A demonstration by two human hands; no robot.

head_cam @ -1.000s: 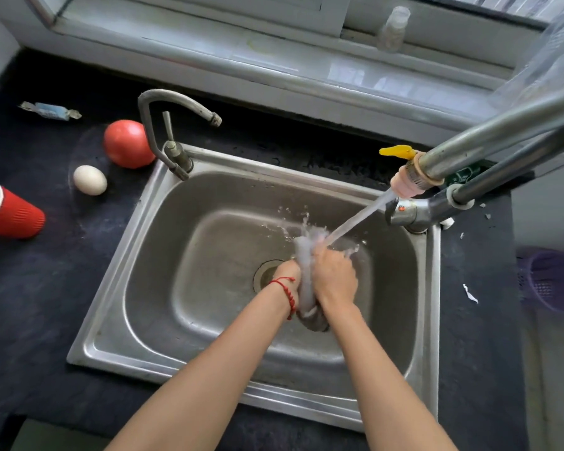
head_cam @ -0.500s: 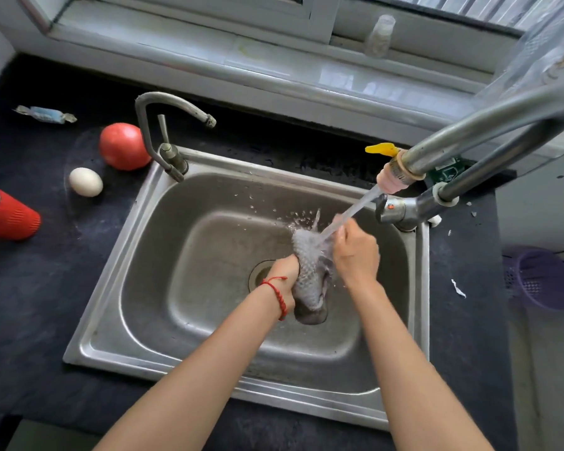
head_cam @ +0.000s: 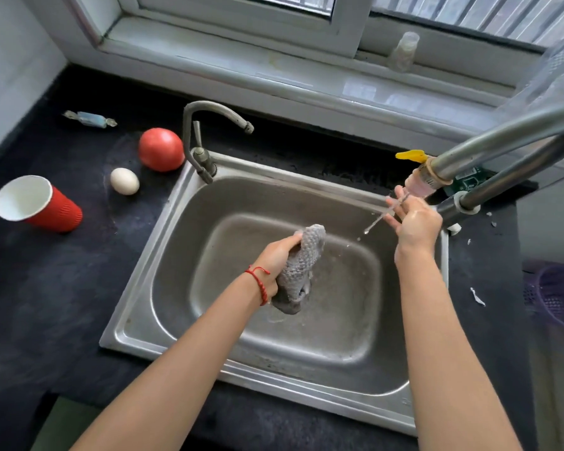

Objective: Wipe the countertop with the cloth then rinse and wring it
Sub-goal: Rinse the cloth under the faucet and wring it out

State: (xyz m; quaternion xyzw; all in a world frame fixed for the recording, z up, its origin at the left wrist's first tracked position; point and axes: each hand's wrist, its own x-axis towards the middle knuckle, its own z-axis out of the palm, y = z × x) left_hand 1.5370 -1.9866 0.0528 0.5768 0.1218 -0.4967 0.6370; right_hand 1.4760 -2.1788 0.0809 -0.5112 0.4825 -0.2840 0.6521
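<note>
Gripping bunched cloth (head_cam: 302,265) over sink (head_cam: 163,249), left hand (head_cam: 275,258) clenched; right hand (head_cam: 415,219) loose-fingered, raised under spout (head_cam: 420,182).

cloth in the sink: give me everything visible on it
The cloth is grey with a bumpy, waffle-like weave, and looks wet. It is bunched into a rough roll standing roughly upright over the sink basin, its rounded top end free and its darker lower end hanging just above or at the basin floor; contact there is unclear. Only the left hand grips it, around the middle from the left side. The right hand is apart from it, up at the pink nozzle, and the thin water stream misses the cloth.
</note>
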